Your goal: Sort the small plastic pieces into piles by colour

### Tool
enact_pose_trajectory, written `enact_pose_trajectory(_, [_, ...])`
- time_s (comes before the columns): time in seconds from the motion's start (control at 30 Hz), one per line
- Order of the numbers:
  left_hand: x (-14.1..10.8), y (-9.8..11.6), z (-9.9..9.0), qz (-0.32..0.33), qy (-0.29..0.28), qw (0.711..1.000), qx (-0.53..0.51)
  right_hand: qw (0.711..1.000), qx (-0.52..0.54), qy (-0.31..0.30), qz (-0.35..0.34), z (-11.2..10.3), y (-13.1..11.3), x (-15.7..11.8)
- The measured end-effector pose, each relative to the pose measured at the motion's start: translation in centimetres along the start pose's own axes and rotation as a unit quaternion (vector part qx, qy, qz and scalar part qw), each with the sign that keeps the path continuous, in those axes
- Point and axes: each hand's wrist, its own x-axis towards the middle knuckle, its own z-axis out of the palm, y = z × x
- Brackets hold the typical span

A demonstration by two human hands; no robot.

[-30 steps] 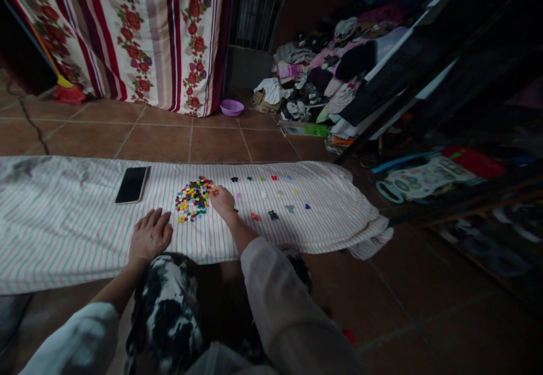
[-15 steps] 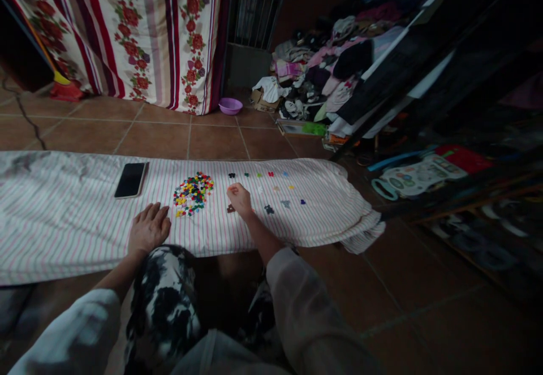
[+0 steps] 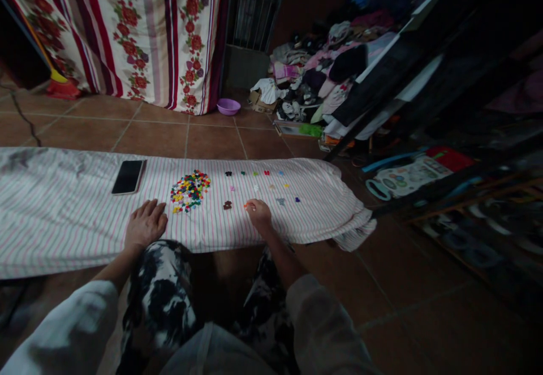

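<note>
Below the centre, our right hand (image 3: 259, 215) pinches an orange piece (image 3: 246, 206), while at lower left our left hand (image 3: 146, 223) lies open, maybe to steady the striped cloth (image 3: 85, 216).

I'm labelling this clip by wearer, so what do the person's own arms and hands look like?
Both the left hand and the right hand are human and gloveless. The left sleeve looks pale, nearly white; the right sleeve looks greyer in the dim light. Both sleeves stop on the forearm, leaving the wrists bare. No sleeve markings can be made out.
</note>
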Motion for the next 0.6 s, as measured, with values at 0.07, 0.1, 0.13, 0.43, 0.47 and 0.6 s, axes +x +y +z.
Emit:
enact_pose_trajectory(0.07, [0.0, 0.0, 0.0, 0.001, -0.002, 1.000, 0.006, 1.000, -0.005, 0.000, 0.002, 0.3, 0.1, -0.3])
enact_pose_trajectory(0.1, [0.0, 0.0, 0.0, 0.002, -0.004, 1.000, 0.009, 1.000, -0.006, 0.001, 0.003, 0.5, 0.1, -0.4])
enact_pose_trajectory(0.13, [0.0, 0.0, 0.0, 0.003, -0.008, 1.000, 0.012, 1.000, -0.007, 0.000, 0.004, 0.6, 0.2, -0.4])
enact_pose_trajectory(0.43, [0.0, -0.1, 0.0, 0.005, -0.013, 1.000, 0.018, 0.999, -0.005, 0.002, -0.035, 1.6, 1.0, -0.5])
enact_pose_trajectory(0.47, [0.0, -0.1, 0.0, 0.005, -0.014, 1.000, 0.021, 0.999, -0.001, 0.002, -0.045, 1.7, 1.1, -0.6])
enact_pose_trajectory(0.6, [0.0, -0.1, 0.1, 0.007, -0.012, 0.999, 0.036, 0.998, 0.016, 0.005, -0.064, 2.0, 1.4, -0.7])
